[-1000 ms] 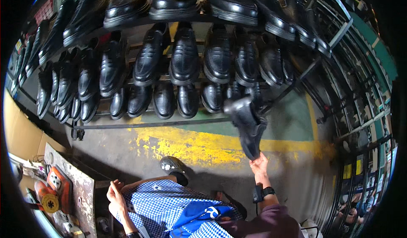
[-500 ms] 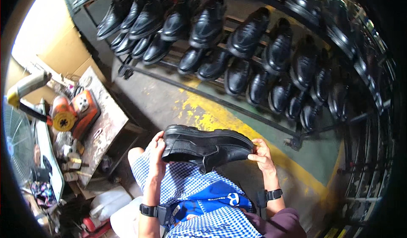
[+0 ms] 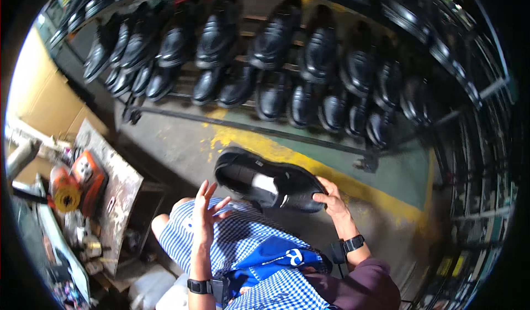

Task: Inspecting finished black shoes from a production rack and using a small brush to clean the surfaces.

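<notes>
A black slip-on shoe [image 3: 295, 174] is held out over my lap, its opening turned up so that a pale insole patch shows inside. My right hand [image 3: 331, 199] grips it by the toe, thumb on top. Near the heel, my left hand [image 3: 204, 216] is apart from the shoe, with fingers spread and nothing in them. Below both hands lies a blue-and-white checked apron [image 3: 232, 227] over my lap.
Ahead, a metal rack [image 3: 243, 123] carries several rows of black shoes [image 3: 270, 94]. To the left stands a worn wooden table [image 3: 118, 183] with an orange tool [image 3: 88, 172] on it. A yellow line [image 3: 259, 144] crosses the floor.
My left hand has let go of the heel and opened. The shoe has rolled from side-on to opening up, still in my right hand. The view has shifted, moving the rack leftward.
</notes>
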`<state>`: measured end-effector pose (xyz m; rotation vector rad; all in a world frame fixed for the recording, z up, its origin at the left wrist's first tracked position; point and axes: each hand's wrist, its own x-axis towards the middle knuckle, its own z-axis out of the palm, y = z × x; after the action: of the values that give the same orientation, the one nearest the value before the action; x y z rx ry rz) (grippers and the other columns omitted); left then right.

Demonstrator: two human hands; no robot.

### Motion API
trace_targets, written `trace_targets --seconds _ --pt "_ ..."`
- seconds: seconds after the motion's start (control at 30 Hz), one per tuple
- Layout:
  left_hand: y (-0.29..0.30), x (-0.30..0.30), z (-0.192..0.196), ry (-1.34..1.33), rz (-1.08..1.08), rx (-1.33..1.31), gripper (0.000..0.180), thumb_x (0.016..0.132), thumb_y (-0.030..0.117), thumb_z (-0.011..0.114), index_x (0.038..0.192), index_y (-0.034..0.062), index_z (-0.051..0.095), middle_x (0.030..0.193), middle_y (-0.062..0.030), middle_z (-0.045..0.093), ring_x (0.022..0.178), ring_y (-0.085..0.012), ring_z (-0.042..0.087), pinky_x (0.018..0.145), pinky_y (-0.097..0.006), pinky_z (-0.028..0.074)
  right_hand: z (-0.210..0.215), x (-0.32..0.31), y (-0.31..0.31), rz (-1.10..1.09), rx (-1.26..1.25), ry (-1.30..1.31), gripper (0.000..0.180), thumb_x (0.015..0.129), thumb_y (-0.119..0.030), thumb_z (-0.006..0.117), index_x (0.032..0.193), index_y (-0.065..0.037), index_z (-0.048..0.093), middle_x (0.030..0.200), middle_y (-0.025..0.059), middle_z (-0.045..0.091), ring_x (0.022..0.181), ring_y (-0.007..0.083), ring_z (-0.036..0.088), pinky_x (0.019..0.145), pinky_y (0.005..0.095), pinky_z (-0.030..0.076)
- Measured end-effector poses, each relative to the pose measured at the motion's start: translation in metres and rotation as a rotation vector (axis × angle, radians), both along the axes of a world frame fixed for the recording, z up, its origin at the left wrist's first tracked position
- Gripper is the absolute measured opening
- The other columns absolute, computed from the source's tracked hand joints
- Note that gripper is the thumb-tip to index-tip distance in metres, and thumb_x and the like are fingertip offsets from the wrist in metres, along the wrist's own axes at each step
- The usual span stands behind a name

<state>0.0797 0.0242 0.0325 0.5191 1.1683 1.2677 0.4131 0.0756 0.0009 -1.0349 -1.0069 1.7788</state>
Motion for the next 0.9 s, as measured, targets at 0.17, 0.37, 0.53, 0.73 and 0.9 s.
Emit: trace_targets --seconds 0.17,0.37,0.53,0.73,0.9 --pt "0.015 0.028 -0.042 0.113 -0.140 -0.053 0.038 0.093 0.026 0.044 0.126 0.0057 0.043 0.118 -0.0115 0.055 0.085 -0.0199 0.063 0.067 -0.028 0.052 -0.077 0.100 -0.035 -0.656 -0.092 0.325 0.052 0.073 -0.013 0.067 0.120 0.003 0.048 0.117 0.0124 0.055 0.108 0.0240 0.052 0.096 0.0369 0.038" --pt "0.017 0.033 -0.074 0.076 -0.076 -0.114 0.028 0.093 0.017 0.044 0.116 0.0017 0.050 0.103 -0.0090 0.061 0.073 -0.0143 0.062 0.061 -0.028 0.054 -0.096 0.158 -0.077 -1.132 -0.163 0.641 0.029 0.081 -0.032 0.063 0.102 -0.012 0.060 0.103 0.0035 0.063 0.095 0.0194 0.058 0.075 0.0362 0.044" --pt "0.022 0.035 -0.080 0.145 -0.122 -0.154 0.028 0.093 0.017 0.045 0.116 0.0025 0.050 0.099 -0.0089 0.062 0.074 -0.0136 0.062 0.063 -0.025 0.052 -0.090 0.204 -0.066 -1.252 -0.065 0.420 0.030 0.079 -0.033 0.066 0.099 -0.012 0.060 0.098 0.0024 0.064 0.088 0.0177 0.059 0.072 0.0339 0.044" --pt "0.021 0.035 -0.082 0.170 -0.114 -0.135 0.027 0.093 0.017 0.045 0.115 0.0013 0.050 0.099 -0.0106 0.061 0.074 -0.0160 0.063 0.063 -0.027 0.053 -0.046 0.245 0.009 -1.347 0.029 -0.022 0.052 0.074 -0.029 0.072 0.118 -0.012 0.051 0.106 0.0028 0.058 0.088 0.0156 0.056 0.067 0.0316 0.041" --pt "0.018 0.038 -0.089 0.185 -0.126 -0.109 0.029 0.093 0.017 0.044 0.114 -0.0014 0.049 0.098 -0.0131 0.061 0.070 -0.0206 0.064 0.062 -0.031 0.055 -0.025 0.289 0.071 -1.315 0.048 -0.111 0.055 0.071 -0.022 0.074 0.121 -0.018 0.051 0.113 0.0018 0.056 0.098 0.0191 0.055 0.072 0.0349 0.046"
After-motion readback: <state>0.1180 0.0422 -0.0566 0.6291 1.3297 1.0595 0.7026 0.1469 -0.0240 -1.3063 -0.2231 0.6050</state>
